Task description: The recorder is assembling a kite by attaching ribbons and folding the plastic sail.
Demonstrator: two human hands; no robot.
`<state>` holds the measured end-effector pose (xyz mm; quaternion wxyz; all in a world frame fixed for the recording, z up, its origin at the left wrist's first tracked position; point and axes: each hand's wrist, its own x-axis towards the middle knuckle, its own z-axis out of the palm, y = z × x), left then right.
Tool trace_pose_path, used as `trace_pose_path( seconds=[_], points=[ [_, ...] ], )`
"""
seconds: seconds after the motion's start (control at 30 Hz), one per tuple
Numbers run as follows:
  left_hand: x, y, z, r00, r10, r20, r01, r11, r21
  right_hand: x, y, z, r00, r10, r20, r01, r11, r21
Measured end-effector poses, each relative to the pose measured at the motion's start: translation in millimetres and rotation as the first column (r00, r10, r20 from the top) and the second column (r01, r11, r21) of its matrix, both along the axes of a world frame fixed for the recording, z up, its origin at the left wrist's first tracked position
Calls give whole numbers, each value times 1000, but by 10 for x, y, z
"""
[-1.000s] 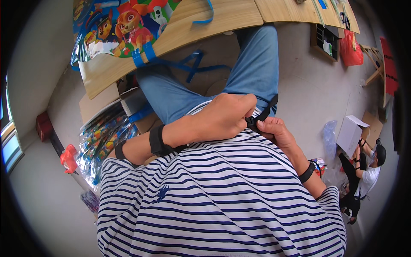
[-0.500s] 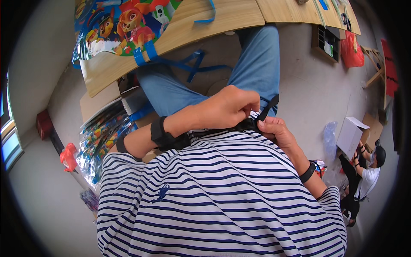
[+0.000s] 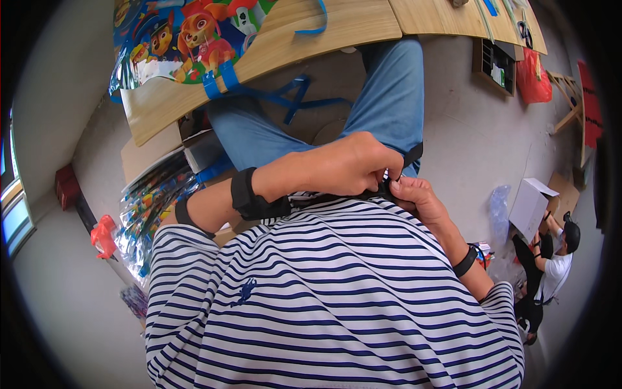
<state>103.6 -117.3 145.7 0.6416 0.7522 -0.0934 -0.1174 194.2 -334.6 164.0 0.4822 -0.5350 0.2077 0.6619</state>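
Note:
At my waist, a black strap (image 3: pixel 413 154) runs between my hands, and its loose end sticks out over the right thigh of my jeans (image 3: pixel 385 97). My left hand (image 3: pixel 353 163) reaches across my belly with its fingers closed in a pinch on the strap. Close beside it, thumb up, my right hand (image 3: pixel 421 200) is closed on the strap's lower part at the waist. The fingers hide most of that part, so whether a buckle is there I cannot make out. Black bands circle both my forearms.
A wooden table (image 3: pixel 350 26) stands ahead, bearing a shiny cartoon-printed sheet (image 3: pixel 194 39) with blue ribbon (image 3: pixel 285 97) trailing off its edge. Foil packages (image 3: pixel 152 207) lie at my left. To the right are a red bag (image 3: pixel 534 78), a white box (image 3: pixel 532 204) and a crouching person (image 3: pixel 554 272).
My left hand has shifted slightly right and come closer to my right hand. Less of the strap's loose end shows. The right hand stays nearly in place.

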Motion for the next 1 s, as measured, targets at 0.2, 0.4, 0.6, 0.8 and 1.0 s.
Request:
trace_pose_path(
  seconds=[0.2, 0.4, 0.6, 0.8, 1.0],
  points=[
    [-67, -125, 39, 981, 117, 155, -152, 961, 232, -12, -29, -45, 1000, -17, 19, 17, 1000, 12],
    [-55, -67, 43, 916, 399, -26, -399, 917, 6, -21, 42, -17, 999, -31, 26, 30, 999, 29],
    [67, -69, -32, 873, 374, -313, -465, 832, -302, -83, 70, 42, 980, -200, 19, 200, 980, -19],
    [73, -61, -26, 937, 261, -231, -307, 932, -192, -12, -56, -47, 997, -76, 27, 74, 994, 85],
    [49, -129, 144, 986, 158, 57, -166, 967, 193, 4, -63, -44, 999, -54, 3, 53, 996, 69]
  ],
)
